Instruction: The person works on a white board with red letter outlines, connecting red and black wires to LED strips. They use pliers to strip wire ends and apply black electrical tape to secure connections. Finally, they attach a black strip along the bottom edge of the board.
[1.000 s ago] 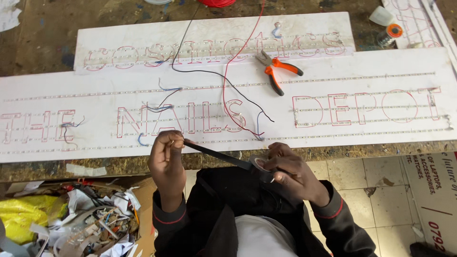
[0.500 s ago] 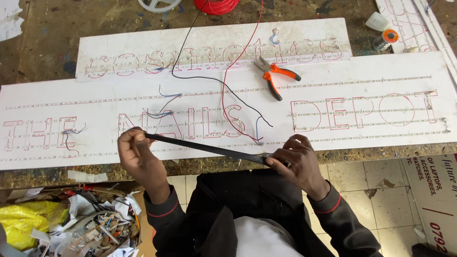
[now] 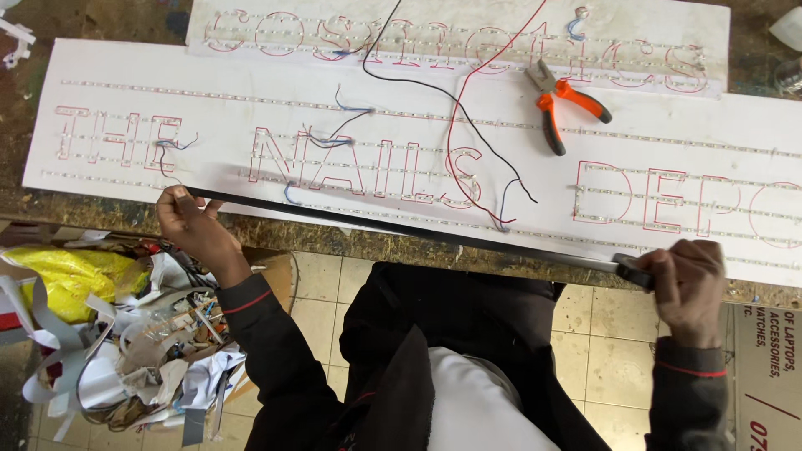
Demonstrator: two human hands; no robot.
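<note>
Between the fingers, pulling black tape [image 3: 401, 227] far longer than a second ago: left hand [image 3: 194, 227] pinching its end, right hand [image 3: 687, 282] gripping the roll, stretching along the white board [image 3: 150, 88] near the table [image 3: 109, 219] edge.

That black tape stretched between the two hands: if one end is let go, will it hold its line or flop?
The black tape looks thin and narrow, so it would probably go limp at once. It runs straight only because the left hand and right hand pull it taut. It seems very light, and may curl or stick to the white sign board beneath.
</note>
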